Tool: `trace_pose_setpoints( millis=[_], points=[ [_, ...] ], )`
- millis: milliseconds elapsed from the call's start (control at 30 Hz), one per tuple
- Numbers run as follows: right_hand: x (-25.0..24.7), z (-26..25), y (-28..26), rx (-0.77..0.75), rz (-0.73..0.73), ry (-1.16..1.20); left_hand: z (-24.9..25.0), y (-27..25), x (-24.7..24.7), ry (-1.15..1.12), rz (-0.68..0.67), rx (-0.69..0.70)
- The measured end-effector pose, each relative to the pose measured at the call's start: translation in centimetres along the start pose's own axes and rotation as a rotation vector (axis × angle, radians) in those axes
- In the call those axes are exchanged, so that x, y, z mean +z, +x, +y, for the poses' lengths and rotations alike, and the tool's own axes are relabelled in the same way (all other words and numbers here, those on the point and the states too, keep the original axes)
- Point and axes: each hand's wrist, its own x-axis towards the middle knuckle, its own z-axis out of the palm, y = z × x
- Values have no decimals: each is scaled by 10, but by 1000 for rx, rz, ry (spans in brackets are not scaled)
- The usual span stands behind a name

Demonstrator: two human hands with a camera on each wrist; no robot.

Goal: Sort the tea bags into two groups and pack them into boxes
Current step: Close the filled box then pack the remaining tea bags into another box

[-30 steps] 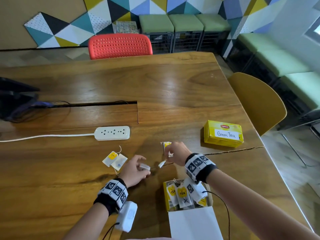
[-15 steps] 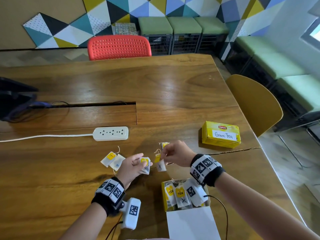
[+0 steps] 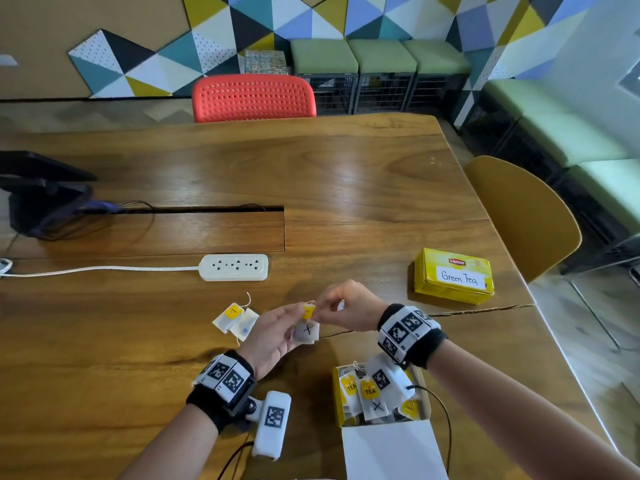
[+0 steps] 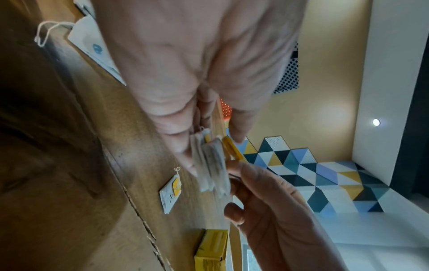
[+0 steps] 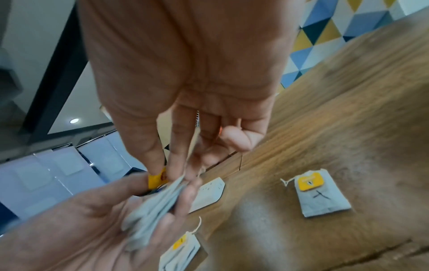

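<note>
Sorting was judged under way: X-marked tea bags (image 3: 306, 332) were pinched between the left hand (image 3: 273, 337) and right hand (image 3: 349, 311); placement in the open box (image 3: 424, 393) seemed due next.

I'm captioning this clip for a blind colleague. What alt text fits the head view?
Above a wooden table, a person's left hand and right hand together hold tea bags, one marked with an X. An open box of tea bags sits near them, a closed yellow box labelled Green Tea further right, and two loose tea bags left.
</note>
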Motion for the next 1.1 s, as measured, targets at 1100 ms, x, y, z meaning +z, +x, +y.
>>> trace_pose_setpoints(
  millis=[1100],
  points=[
    [5,-26,49,101,-318,-221,-7,5,-37,-227,138,-92]
  ],
)
